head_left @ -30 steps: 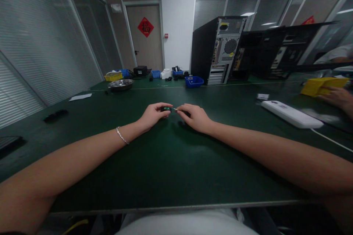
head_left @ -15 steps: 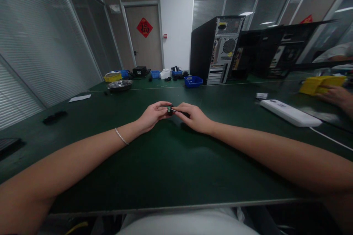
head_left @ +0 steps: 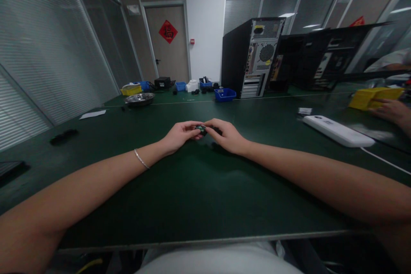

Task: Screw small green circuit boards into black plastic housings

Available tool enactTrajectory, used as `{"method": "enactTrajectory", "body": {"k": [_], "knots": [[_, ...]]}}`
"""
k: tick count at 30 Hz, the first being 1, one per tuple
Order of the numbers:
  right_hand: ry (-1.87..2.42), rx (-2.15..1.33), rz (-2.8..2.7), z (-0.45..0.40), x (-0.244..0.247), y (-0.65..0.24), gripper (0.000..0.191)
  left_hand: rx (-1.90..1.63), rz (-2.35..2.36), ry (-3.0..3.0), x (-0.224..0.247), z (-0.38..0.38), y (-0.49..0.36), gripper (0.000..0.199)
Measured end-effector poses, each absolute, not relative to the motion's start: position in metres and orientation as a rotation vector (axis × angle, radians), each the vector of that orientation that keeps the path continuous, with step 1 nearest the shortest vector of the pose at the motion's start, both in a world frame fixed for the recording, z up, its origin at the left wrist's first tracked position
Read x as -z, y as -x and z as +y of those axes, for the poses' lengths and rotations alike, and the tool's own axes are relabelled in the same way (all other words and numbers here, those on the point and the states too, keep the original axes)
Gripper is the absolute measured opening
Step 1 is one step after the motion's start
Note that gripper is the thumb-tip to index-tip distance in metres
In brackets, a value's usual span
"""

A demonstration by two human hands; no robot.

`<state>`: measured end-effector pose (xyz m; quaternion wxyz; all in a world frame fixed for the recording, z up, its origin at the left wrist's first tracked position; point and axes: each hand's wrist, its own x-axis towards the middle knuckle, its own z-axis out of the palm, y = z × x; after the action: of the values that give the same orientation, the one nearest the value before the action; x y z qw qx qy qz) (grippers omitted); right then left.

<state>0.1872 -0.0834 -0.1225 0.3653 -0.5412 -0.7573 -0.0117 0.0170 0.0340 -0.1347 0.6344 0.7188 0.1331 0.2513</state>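
Note:
Between my fingertips is a small black piece with a green circuit-board face (head_left: pixel 201 129), held just above the dark green table (head_left: pixel 199 197). My left hand (head_left: pixel 180 135) pinches it from the left, thumb in front and fingers behind. From the other side my right hand (head_left: pixel 227 135) meets it, with thumb and index finger closed at its right edge. A thin pale sliver shows at the right fingertips along the top of the piece; its kind is too small to make out. Part of the piece is hidden by the fingers.
At the back stand a blue bin (head_left: pixel 225 94), a metal bowl (head_left: pixel 139 99) and a black computer tower (head_left: pixel 252 58). A white power bank-like box (head_left: pixel 338 131) with a cable lies right. Another person's hand (head_left: pixel 393 111) touches a yellow bin (head_left: pixel 374 98). Black glasses-like item (head_left: pixel 64 136) lies left.
The small piece has turned between my fingers, so its green face now tilts differently. The thin pale sliver at my right fingertips has shifted up to its top edge.

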Motion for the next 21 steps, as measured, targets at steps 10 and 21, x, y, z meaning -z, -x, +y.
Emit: {"method": "enactTrajectory", "body": {"k": [10,21], "knots": [[1.563,0.171,-1.898,-0.077,0.131,-0.191,0.02,-0.712,0.312,-1.536,0.133,0.035,-0.017,0.025],[1.588,0.213,-1.967,-0.081,0.126,-0.189,0.021,-0.723,0.396,-1.719,0.124,0.025,-0.015,0.031]]}}
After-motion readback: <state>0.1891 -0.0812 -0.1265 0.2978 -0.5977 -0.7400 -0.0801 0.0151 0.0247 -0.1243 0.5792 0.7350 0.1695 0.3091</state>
